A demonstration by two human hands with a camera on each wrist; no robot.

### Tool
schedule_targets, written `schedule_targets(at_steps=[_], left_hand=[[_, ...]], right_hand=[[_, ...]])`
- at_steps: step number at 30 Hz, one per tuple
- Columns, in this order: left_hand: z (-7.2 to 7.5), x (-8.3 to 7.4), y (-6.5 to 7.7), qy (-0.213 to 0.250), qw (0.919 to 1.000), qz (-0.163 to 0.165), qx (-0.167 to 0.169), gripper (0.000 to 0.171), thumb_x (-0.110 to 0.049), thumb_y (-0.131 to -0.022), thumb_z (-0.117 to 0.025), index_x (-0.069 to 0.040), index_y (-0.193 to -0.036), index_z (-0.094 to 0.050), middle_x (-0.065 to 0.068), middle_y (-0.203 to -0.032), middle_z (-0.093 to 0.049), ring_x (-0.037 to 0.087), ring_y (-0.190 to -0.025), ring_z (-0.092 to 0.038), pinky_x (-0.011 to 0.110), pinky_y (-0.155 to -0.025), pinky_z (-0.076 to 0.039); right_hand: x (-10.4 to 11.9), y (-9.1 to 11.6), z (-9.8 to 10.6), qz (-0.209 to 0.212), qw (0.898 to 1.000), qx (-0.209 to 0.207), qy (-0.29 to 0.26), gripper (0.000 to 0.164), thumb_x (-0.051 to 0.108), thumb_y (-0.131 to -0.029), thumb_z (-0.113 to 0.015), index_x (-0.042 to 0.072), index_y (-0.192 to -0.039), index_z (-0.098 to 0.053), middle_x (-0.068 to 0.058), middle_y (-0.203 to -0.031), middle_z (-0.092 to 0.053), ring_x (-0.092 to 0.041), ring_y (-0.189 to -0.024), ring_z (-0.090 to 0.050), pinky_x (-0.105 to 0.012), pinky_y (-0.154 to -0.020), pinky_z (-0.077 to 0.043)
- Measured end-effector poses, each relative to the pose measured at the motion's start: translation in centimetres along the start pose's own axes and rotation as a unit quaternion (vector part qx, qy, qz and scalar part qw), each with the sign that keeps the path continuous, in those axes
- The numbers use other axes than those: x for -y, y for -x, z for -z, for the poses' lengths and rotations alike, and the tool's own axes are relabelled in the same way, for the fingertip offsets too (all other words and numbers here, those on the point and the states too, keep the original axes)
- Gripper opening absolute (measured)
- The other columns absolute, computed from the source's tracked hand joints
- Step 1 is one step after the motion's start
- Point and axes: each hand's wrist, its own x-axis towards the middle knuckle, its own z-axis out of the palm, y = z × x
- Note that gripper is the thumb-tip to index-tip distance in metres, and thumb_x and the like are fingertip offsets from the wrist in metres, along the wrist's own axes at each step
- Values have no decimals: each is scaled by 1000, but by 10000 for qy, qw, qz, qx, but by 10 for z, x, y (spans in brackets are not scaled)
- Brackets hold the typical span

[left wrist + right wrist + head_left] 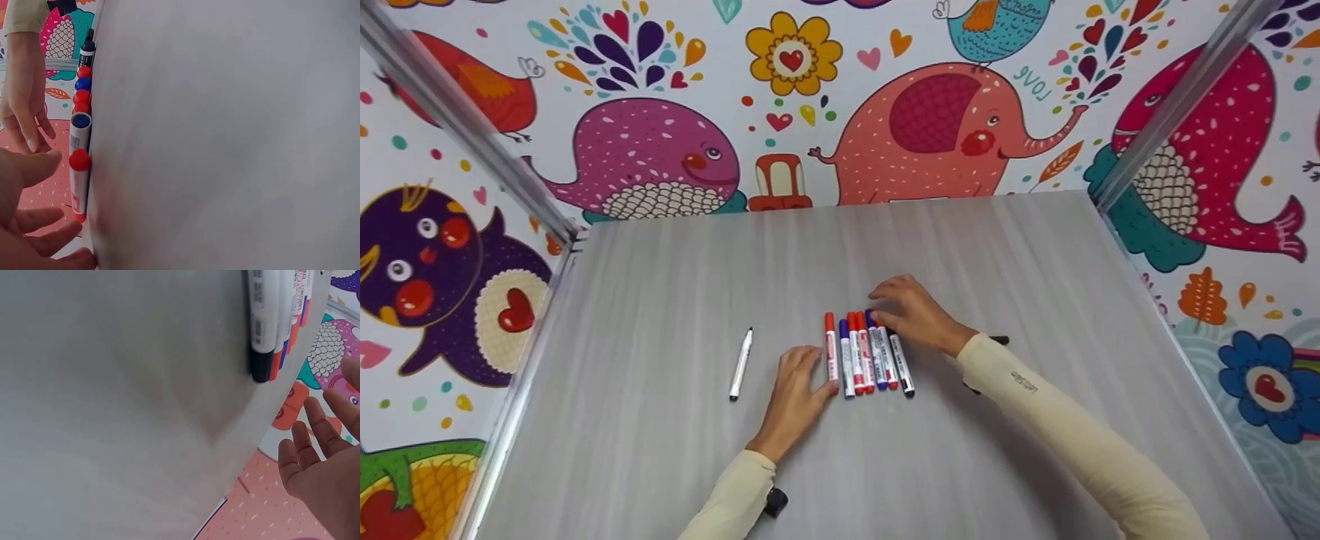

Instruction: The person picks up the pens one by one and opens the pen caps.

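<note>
Several whiteboard markers with red, blue and black caps lie side by side in a row on the table. My left hand [795, 397] is beside the row's left end, its thumb right at the lower end of a red-capped marker [831, 349]. In the left wrist view its fingers [45, 239] are spread and slightly bent, with nothing gripped. My right hand [919, 315] is over the upper right end of the row, near a black marker [901, 366]. Its loosely bent fingers show apart from the markers in the right wrist view. The hand partly hides some caps.
A lone white marker [741, 364] with a narrow dark tip lies left of my left hand. Black objects [999, 340] show partly from behind my right sleeve. The grey wood-grain table [675, 285] is bordered by cartoon-printed walls [795, 135] and metal posts [1177, 112].
</note>
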Motion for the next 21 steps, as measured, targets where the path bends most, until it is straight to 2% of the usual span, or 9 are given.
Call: schedule_targets(at_steps=[4,8,15,21], left_hand=[[0,1,2,-125,9998,-94,-109,55,-6,-90,-90,8,-139,-68,17,-137,-65,36,-137,-53,52,-116,-47],[-6,-1,0,-154,9995,-254,-105,60,-6,-87,-92,10,-139,-66,19,-135,-66,39,-137,-52,54,-117,-45],[-8,-3,0,-157,9999,-63,6,69,-11,-87,-94,12,-143,-62,22,-142,-62,41,-143,-48,54,-121,-43],[-8,-3,1,-290,9993,-126,180,73,-15,-88,-94,15,-144,-60,25,-147,-60,43,-144,-48,55,-121,-43]], right_hand=[[4,-9,-8,245,9997,52,55,34,17,-106,-76,-1,-136,-74,-13,-138,-69,-32,-135,-56,-51,-120,-46],[2,-8,-10,372,9992,1,168,33,16,-105,-77,-1,-133,-75,-13,-135,-71,-32,-133,-57,-52,-119,-47],[0,-7,-17,522,9985,113,129,35,18,-106,-77,-1,-135,-74,-14,-136,-70,-32,-133,-57,-52,-117,-48],[0,-9,-23,338,9991,208,113,38,18,-105,-78,0,-138,-73,-12,-138,-69,-31,-134,-56,-50,-119,-47]])
